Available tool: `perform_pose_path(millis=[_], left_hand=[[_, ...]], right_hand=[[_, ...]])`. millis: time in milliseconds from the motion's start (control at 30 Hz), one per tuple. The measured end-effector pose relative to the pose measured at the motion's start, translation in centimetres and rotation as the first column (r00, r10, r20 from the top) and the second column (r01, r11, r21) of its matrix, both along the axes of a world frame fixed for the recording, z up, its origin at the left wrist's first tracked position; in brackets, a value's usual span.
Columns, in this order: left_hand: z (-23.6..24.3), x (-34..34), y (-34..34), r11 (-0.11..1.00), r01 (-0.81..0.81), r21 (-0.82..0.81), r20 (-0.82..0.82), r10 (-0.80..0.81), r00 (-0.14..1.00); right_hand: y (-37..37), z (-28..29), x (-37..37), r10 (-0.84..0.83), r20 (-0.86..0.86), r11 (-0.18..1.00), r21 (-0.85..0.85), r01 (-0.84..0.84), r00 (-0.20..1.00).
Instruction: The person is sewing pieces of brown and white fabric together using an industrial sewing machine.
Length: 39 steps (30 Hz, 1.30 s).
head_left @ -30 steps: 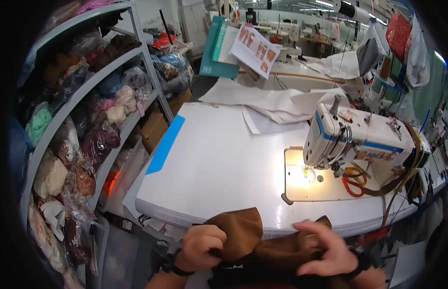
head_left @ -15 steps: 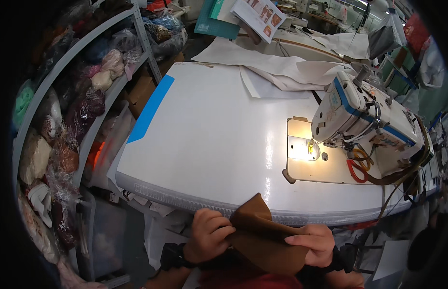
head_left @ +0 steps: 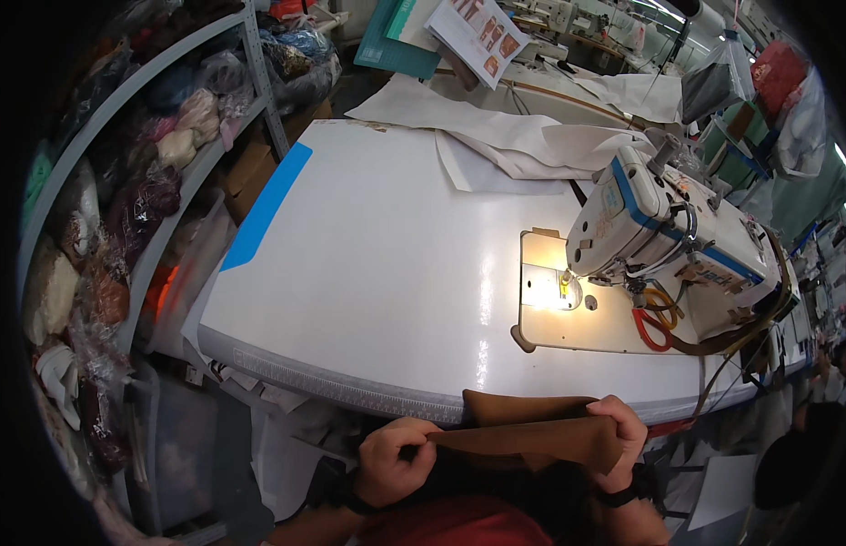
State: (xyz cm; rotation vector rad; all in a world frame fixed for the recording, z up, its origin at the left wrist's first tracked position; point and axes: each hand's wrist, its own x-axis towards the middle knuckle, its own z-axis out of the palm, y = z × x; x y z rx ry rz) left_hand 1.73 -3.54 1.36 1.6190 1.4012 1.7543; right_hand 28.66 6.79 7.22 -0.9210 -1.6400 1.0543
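A piece of brown fabric [head_left: 532,441] is stretched between my two hands at the front edge of the white sewing table [head_left: 368,264]. My left hand [head_left: 396,460] pinches its left corner between thumb and finger. At the other end, my right hand [head_left: 621,441] grips the fabric, some fingers hidden behind it. The cloth is folded, with one layer standing up behind the front one. Beyond it to the right stands a white and blue sewing machine [head_left: 678,218], its lamp lighting the needle plate [head_left: 550,287].
Red-handled scissors [head_left: 652,329] lie by the machine's base. A measuring tape strip [head_left: 323,382] runs along the table's front edge. White paper sheets [head_left: 505,136] lie at the back. A metal shelf [head_left: 136,118] with bagged materials stands at left.
The fabric has been turned and pulled out lengthwise between my hands. My right hand has risen slightly and now holds the right end. The view has shifted a little.
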Motion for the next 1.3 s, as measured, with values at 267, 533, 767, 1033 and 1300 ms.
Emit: perform_pose_path(millis=[267,533,767,1033,1300], left_hand=[[2.8,0.0,0.9,0.995,-0.010,0.103,-0.294,0.040,0.955],[3.3,0.0,2.3,0.993,-0.043,0.106,-0.256,0.069,0.964],[4.9,0.4,2.5,0.995,-0.059,0.077,-0.332,0.082,0.940],[6.1,0.1,3.9,0.969,-0.188,0.162,-0.308,0.231,0.923],[4.7,-1.5,6.4,0.961,-0.276,-0.023,-0.175,0.268,0.947]], right_hand=[[0.6,-0.5,0.2,0.004,0.029,0.999,-0.054,-0.002,1.000],[1.8,-1.1,-0.5,-0.014,-0.011,0.991,-0.133,0.012,1.000],[1.9,-1.1,-0.4,0.087,-0.078,0.969,-0.226,-0.102,0.993],[3.4,-1.5,-2.0,0.142,-0.103,0.976,-0.152,-0.157,0.984],[4.5,-1.4,-3.9,0.152,-0.111,0.982,-0.094,-0.162,0.982]])
